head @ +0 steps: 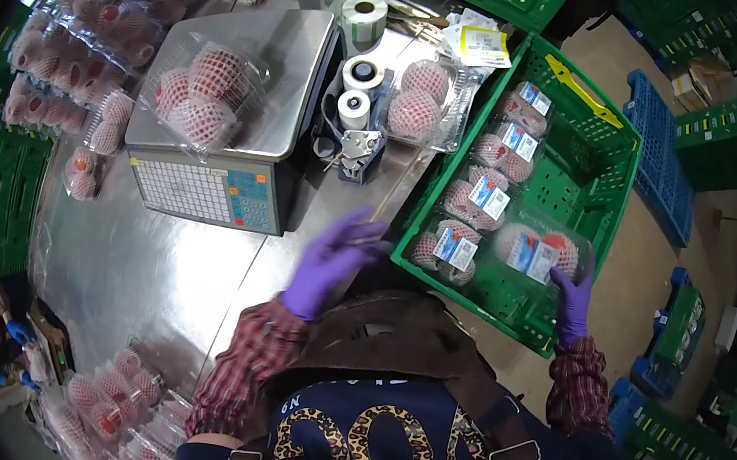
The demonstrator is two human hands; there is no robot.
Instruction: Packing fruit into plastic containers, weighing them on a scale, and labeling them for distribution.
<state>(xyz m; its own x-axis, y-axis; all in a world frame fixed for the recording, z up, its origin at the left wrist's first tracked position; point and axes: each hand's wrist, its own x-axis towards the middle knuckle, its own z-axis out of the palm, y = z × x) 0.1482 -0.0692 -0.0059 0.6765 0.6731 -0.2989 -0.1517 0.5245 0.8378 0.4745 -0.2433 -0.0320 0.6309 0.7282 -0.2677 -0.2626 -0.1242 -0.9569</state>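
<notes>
My right hand (572,300), in a purple glove, grips the edge of a labelled clear plastic pack of fruit (513,245) in foam netting. That pack is over the green plastic crate (510,318); whether it touches the bottom I cannot tell. Four similar packs, such as this labelled pack (478,199), form a row along the crate's left side. My left hand (338,261), also gloved and slightly blurred, is empty with fingers apart, between the scale and the crate's near corner. An unlabelled pack of netted fruit (201,96) rests on the label-printing scale (255,27).
Label rolls (354,109) and an open printer mechanism (359,148) adjoin the scale. Another pack (420,101) lies beside the crate. Stacked packs (96,20) fill the metal table's (148,257) far left; more packs (116,399) sit near left. A blue pallet (656,163) stands at right.
</notes>
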